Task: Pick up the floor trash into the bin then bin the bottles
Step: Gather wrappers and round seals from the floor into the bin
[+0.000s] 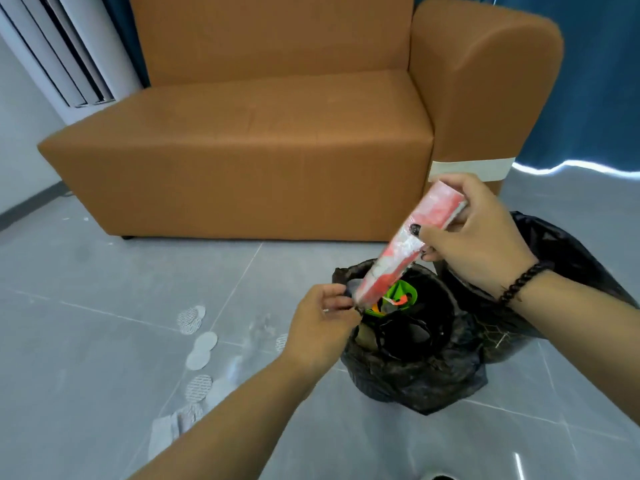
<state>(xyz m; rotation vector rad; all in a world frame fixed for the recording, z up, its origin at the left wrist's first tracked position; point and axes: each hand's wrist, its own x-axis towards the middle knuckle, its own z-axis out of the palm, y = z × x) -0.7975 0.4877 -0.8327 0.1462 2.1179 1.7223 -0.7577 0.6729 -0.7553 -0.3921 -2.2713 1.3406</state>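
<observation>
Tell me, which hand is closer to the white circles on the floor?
Left. The left hand holds the bag rim just right of the circles; the right hand is higher, gripping the packet.

Red-and-white wrapper (412,242) tilted, lower end over open black-bagged bin (412,368) on grey floor

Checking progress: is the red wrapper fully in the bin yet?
Not yet. The red wrapper is tilted, lower end entering the bin, upper end held by the right hand.

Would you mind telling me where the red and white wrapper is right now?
The red and white wrapper is right of centre, gripped by the right hand, its lower end over the black bin bag before the orange sofa.
</observation>
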